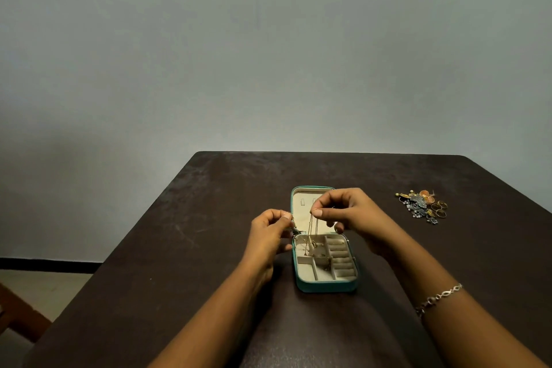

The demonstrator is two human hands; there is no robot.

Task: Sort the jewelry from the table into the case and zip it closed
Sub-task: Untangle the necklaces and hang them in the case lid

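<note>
Head view: left hand [270, 228] and right hand [346, 212], pinch grips on gold chain [310, 230].

Dark table [209, 218], grey wall [268, 54], perhaps chair [18, 317]

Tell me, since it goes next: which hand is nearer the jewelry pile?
Right. Right hand is over the case, left of the pile; the left hand is farther left.

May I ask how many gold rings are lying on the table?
3: one ring and another side by side at the jewelry pile's right edge, a third just nearer; others may be hidden.
</note>
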